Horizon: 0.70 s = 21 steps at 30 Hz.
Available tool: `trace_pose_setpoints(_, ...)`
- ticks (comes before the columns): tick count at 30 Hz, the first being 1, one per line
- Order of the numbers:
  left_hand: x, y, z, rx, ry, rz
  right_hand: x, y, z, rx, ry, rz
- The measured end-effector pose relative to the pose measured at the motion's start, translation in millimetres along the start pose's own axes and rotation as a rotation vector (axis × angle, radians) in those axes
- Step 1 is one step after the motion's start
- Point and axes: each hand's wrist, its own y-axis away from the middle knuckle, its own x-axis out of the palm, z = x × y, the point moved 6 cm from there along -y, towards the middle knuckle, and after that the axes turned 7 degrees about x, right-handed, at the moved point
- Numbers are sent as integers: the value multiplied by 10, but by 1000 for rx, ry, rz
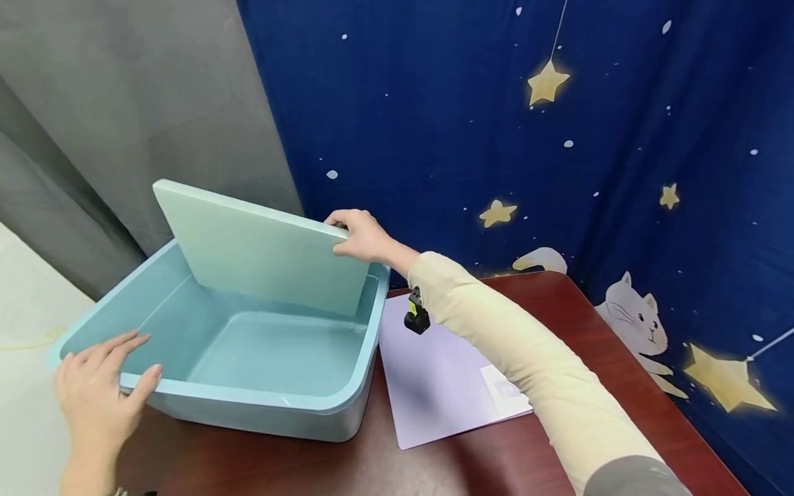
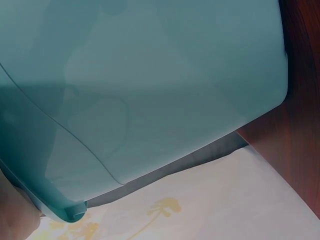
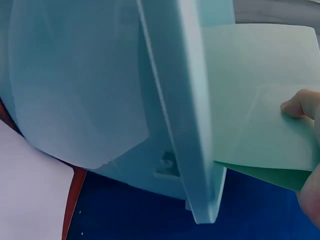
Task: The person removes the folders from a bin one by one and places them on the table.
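A large light-blue plastic bin (image 1: 248,394) stands on the table, with its inner floor in view. My right hand (image 1: 366,238) pinches the upper right corner of a flat, pale green folder (image 1: 267,251), thumb on the near face. The folder stands tilted inside the bin along the far side, its top rising above the rim. In the right wrist view my thumb (image 3: 297,106) lies on the green face. At the bin's near left corner my left hand (image 1: 96,386) rests over the rim with fingers and thumb spread; the left wrist view shows mostly the bin's outer wall (image 2: 165,110).
A purple folder (image 1: 434,386) with a white label lies on the dark red table (image 1: 533,296), right of the bin. Behind hang a grey curtain (image 1: 124,89) and a blue star-patterned curtain (image 1: 422,103). A white cloth (image 2: 225,200) is beside the bin's left.
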Motion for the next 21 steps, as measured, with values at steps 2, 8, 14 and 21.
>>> trace_pose_setpoints(2,-1,5,10,-6,-4,23,-69,30,25,-21,-32,-31)
trace_pose_setpoints(8,3,26,49,-21,-13,-2,-293,155,87,-63,-140,-110)
trace_pose_setpoints(14,-4,19,34,-17,-6,-5,-524,307,79,-76,-214,-195)
trace_pose_setpoints(21,-10,10,4,-11,-7,10,-807,535,-26,-59,-344,-311)
